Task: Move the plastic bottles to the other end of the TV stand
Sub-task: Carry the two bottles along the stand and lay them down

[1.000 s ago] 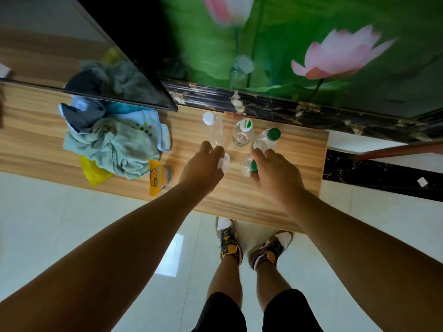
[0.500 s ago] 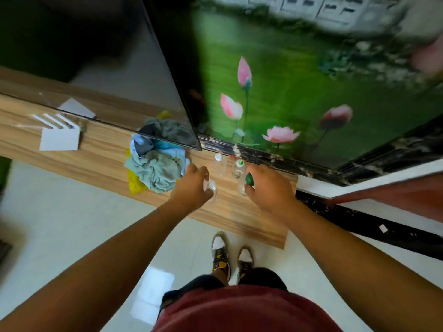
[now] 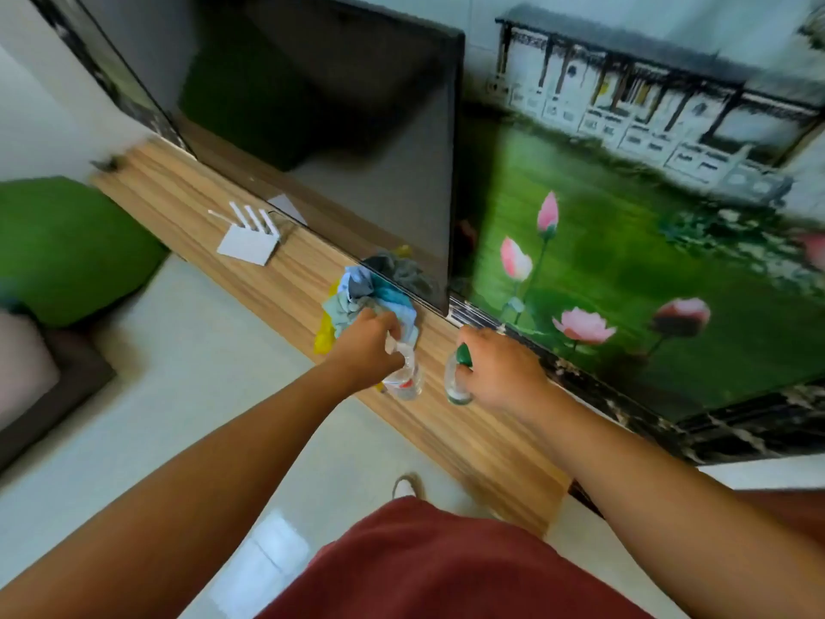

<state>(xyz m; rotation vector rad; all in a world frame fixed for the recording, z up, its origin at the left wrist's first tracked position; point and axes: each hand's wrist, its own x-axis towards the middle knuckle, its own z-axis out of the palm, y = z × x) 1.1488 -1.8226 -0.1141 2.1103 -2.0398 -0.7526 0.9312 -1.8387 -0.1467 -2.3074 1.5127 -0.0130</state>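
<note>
Head view, looking down over both forearms. Left hand (image 3: pixel 366 346) is closed around the neck of a clear plastic bottle with a white cap and red label (image 3: pixel 404 379); right hand (image 3: pixel 500 373) is closed around the neck of a clear plastic bottle with a green cap (image 3: pixel 457 377). Each bottle hangs below its grip over the long wood-grain TV stand (image 3: pixel 468 435), long axis roughly upright but tilted, cap toward the fingers and base toward the stand; whether the bases touch the wood cannot be told through the blur. Both bottles sit between the two hands, near each other but apart. Beyond the left grip lies a heap of crumpled pale-blue and grey cloths (image 3: pixel 361 297), then a white router with four antennae (image 3: pixel 247 243), then the stand's far end. That end lies along the stand's long axis to the left, so the left hand is judged nearer it; the carry likely runs past the cloths beneath the black television screen (image 3: pixel 357 140).
</note>
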